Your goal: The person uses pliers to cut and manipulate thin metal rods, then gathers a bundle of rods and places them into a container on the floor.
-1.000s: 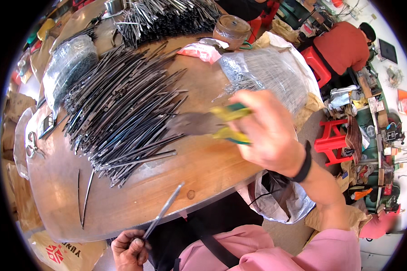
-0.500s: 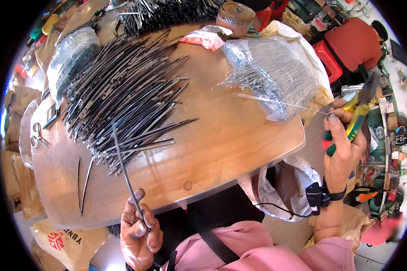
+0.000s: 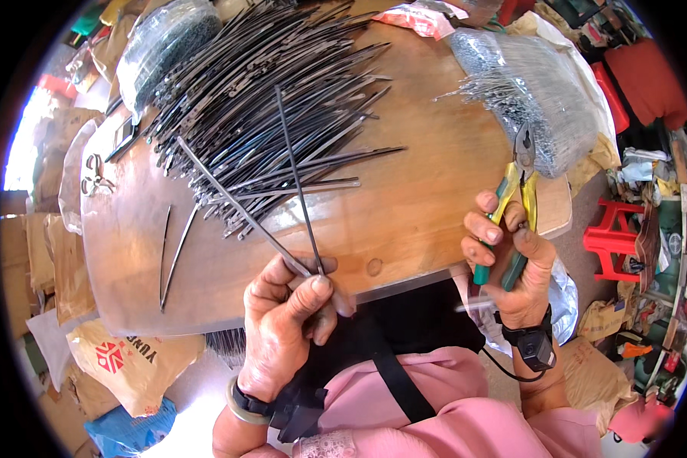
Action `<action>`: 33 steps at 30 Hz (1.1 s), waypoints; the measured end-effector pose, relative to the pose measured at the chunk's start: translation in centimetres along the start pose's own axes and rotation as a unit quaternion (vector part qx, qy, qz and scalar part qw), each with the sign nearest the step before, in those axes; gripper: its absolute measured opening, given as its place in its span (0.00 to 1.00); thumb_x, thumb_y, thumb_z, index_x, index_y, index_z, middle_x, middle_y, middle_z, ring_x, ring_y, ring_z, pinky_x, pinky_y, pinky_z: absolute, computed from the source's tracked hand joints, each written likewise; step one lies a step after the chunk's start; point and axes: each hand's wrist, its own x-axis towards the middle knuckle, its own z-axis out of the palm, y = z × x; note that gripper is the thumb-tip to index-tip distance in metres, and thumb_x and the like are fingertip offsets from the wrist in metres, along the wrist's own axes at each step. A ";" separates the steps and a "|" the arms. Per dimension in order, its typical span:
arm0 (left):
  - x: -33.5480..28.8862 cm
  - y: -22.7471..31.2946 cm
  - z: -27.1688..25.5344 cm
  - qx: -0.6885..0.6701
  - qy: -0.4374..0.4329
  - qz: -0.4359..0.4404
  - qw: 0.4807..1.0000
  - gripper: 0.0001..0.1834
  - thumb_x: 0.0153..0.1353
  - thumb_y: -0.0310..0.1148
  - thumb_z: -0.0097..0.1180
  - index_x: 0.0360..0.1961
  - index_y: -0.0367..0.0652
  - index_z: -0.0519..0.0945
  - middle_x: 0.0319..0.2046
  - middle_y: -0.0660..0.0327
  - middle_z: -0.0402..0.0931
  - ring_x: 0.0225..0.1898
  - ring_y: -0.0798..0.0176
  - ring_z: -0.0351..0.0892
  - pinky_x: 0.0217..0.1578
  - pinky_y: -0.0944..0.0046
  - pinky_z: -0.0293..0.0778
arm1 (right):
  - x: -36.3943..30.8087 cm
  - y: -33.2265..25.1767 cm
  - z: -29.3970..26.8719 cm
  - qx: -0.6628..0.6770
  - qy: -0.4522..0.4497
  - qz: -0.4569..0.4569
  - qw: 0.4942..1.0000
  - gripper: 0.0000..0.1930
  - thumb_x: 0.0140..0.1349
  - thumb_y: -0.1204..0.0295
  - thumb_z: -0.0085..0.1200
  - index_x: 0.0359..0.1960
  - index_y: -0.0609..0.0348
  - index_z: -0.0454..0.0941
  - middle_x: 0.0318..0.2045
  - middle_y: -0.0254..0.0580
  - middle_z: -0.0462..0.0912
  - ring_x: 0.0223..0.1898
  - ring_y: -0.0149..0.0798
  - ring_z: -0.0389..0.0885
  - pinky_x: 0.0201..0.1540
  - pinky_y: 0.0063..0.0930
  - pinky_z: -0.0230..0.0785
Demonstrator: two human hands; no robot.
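Observation:
My left hand [image 3: 286, 309] pinches the lower ends of two dark, thin metal strips [image 3: 237, 198], which spread upward in a V over the table's near edge. Whether they are one bent piece or two is hidden by my fingers. A pair of pliers [image 3: 530, 202] with yellow-and-green handles sits in my right hand [image 3: 528, 263], jaws pointing up, handles apart. Below that palm a pale, blurred sliver [image 3: 477, 304] shows; I cannot tell what it is. Beyond my left hand lies a large pile of similar dark strips [image 3: 259, 114] on the wooden table [image 3: 427, 206].
Plastic-wrapped thin wires [image 3: 542, 91] lie at the table's far right. Another wrapped bundle [image 3: 164, 49], scissors [image 3: 97, 175] and a V-shaped pair of strips [image 3: 177, 263] are on the left. A red stool [image 3: 614, 237] stands right; a paper sack [image 3: 133, 366] lies lower left.
My right hand has come down and left with the pliers; the thin wire at its fingertips no longer shows there. My left hand rose rightward and now shows two strip lengths instead of one. The view shifted.

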 end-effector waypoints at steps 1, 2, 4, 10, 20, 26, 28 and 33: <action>-0.4 -0.2 -0.4 0.009 0.007 0.005 1.000 0.09 0.64 0.24 0.57 0.45 0.33 0.77 0.27 0.48 0.81 0.18 0.67 0.75 0.15 0.74 0.62 | 0.0 0.2 0.2 -0.027 0.011 0.004 1.000 0.10 0.55 0.74 0.65 0.35 0.58 0.76 0.45 0.38 0.69 0.37 0.34 0.70 0.33 0.28 0.65; -0.9 -0.4 -0.7 0.019 0.013 0.010 1.000 0.09 0.65 0.24 0.57 0.44 0.33 0.77 0.27 0.48 0.81 0.19 0.68 0.75 0.15 0.75 0.62 | 0.0 0.4 0.5 -0.054 0.022 0.008 0.998 0.10 0.55 0.73 0.66 0.35 0.59 0.76 0.46 0.39 0.70 0.37 0.35 0.71 0.34 0.28 0.66; -1.6 -0.9 -1.3 0.030 0.033 0.012 0.999 0.07 0.65 0.22 0.56 0.43 0.32 0.77 0.29 0.49 0.82 0.21 0.71 0.74 0.16 0.75 0.63 | -0.1 -0.2 0.5 -0.198 0.038 -0.025 0.979 0.10 0.55 0.74 0.66 0.36 0.60 0.79 0.47 0.45 0.72 0.38 0.35 0.72 0.37 0.29 0.67; -2.8 -1.4 -2.2 0.107 -0.011 -0.031 0.994 0.05 0.65 0.22 0.56 0.41 0.32 0.77 0.28 0.54 0.83 0.19 0.75 0.70 0.19 0.76 0.64 | 0.8 -3.4 2.2 -0.611 -0.080 -0.130 0.777 0.08 0.55 0.73 0.65 0.32 0.66 0.82 0.39 0.46 0.78 0.38 0.34 0.77 0.41 0.26 0.69; -2.3 -0.7 -3.3 0.127 -0.063 -0.152 0.978 0.06 0.63 0.21 0.59 0.40 0.30 0.78 0.25 0.56 0.82 0.21 0.71 0.77 0.24 0.74 0.69 | 3.4 -2.3 3.5 -0.662 -0.124 -0.066 0.736 0.10 0.53 0.70 0.67 0.30 0.64 0.82 0.39 0.43 0.78 0.38 0.35 0.77 0.41 0.27 0.69; -2.2 -1.3 -2.8 0.157 -0.084 -0.162 0.971 0.05 0.63 0.20 0.58 0.39 0.30 0.78 0.25 0.57 0.82 0.22 0.72 0.77 0.27 0.73 0.72 | 2.4 -0.5 5.0 -0.767 -0.237 -0.153 0.576 0.12 0.44 0.75 0.66 0.30 0.65 0.79 0.39 0.43 0.77 0.40 0.44 0.77 0.52 0.41 0.64; -2.2 -0.9 -2.7 0.184 -0.097 -0.173 0.963 0.05 0.63 0.20 0.58 0.39 0.30 0.78 0.24 0.58 0.81 0.23 0.72 0.78 0.27 0.73 0.73 | 3.0 0.3 5.2 -0.781 -0.311 -0.208 0.500 0.15 0.37 0.77 0.63 0.31 0.65 0.77 0.40 0.45 0.77 0.41 0.47 0.76 0.56 0.50 0.58; -2.9 -0.4 -2.4 0.217 -0.087 -0.169 0.958 0.05 0.63 0.19 0.57 0.39 0.29 0.77 0.25 0.59 0.81 0.25 0.71 0.79 0.29 0.72 0.75 | 3.2 2.2 4.5 -0.772 -0.348 -0.189 0.498 0.16 0.35 0.77 0.61 0.32 0.65 0.78 0.42 0.46 0.76 0.41 0.45 0.77 0.53 0.48 0.57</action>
